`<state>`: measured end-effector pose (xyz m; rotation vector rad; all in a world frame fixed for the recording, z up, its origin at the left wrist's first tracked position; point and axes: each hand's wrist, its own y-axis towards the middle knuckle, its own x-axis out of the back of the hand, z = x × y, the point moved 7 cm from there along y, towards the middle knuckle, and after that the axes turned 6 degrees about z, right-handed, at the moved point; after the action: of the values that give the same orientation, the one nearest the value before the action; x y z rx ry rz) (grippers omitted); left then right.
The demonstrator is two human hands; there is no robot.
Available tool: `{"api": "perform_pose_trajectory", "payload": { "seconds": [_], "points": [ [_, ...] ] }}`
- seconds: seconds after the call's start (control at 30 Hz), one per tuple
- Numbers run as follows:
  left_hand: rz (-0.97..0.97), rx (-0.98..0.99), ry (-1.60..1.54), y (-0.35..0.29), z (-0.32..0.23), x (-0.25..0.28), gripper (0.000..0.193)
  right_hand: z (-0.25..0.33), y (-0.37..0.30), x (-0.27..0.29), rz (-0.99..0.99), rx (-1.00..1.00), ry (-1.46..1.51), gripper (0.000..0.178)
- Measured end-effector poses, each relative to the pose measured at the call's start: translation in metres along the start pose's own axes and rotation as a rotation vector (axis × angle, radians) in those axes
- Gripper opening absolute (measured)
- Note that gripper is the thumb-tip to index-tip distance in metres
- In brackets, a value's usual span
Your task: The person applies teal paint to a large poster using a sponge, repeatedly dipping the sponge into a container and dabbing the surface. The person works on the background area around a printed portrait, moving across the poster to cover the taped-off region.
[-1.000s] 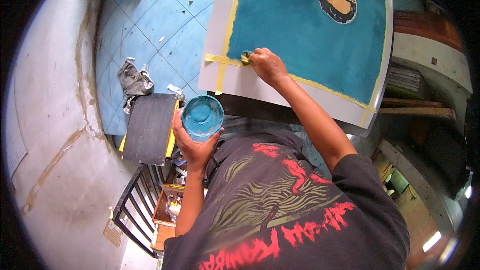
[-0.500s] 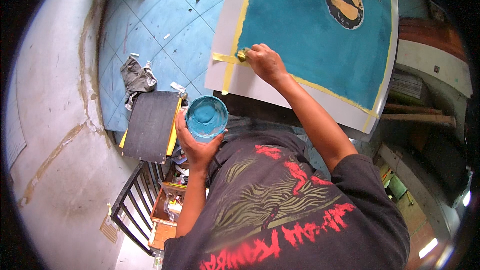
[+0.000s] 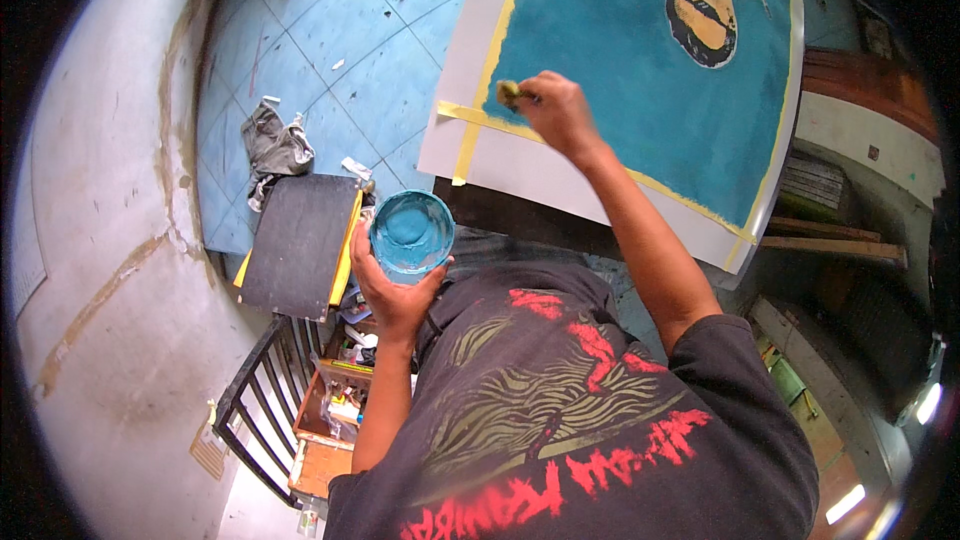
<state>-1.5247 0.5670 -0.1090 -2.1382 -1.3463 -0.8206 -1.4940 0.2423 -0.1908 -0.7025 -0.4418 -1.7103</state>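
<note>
My left hand (image 3: pixel 397 302) is closed around a round tub of blue paint (image 3: pixel 410 230), held level beside my body with its open top facing up. In my right hand (image 3: pixel 560 115) is a small paint applicator with a yellowish tip (image 3: pixel 508 93); I cannot tell if it is a brush or a sponge. The tip is over the lower left corner of a painting (image 3: pixel 620 60) with a teal-blue ground; whether it touches is unclear. Yellow tape (image 3: pixel 487 120) borders the painted area. A bearded head in a red-patterned head covering (image 3: pixel 703 15) is painted at the upper right, upside down to me.
A black board (image 3: pixel 302 245) lies at the left, with a crumpled grey cloth (image 3: pixel 278 145) beyond it on blue floor tiles (image 3: pixel 360 60). Below it are a black slatted frame (image 3: pixel 268 390) and a wooden box of small items (image 3: pixel 345 400). Wooden planks (image 3: pixel 835 248) lie at the right.
My right hand has lifted slightly up and to the right, taking the applicator away from the taped corner. The left hand keeps the tub in place. The view has shifted slightly.
</note>
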Motion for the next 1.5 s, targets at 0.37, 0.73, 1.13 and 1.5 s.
{"api": "perform_pose_trajectory", "payload": {
  "seconds": [0.37,0.73,1.13,1.5],
  "points": [
    [-0.013,0.009,-0.004,-0.003,0.006,0.001,0.111,-0.038,0.016,-0.030,0.464,-0.318,-0.121,0.023],
    [-0.034,0.044,-0.029,-0.010,0.011,0.002,0.112,-0.015,0.029,-0.016,0.439,-0.285,-0.138,0.020],
    [-0.025,0.060,-0.036,-0.014,0.012,-0.001,0.113,-0.035,0.021,-0.013,0.430,-0.192,-0.103,0.021],
    [-0.013,0.061,-0.027,-0.013,0.004,-0.004,0.111,-0.037,0.005,0.002,0.503,-0.213,-0.202,0.020]
  ]
}}
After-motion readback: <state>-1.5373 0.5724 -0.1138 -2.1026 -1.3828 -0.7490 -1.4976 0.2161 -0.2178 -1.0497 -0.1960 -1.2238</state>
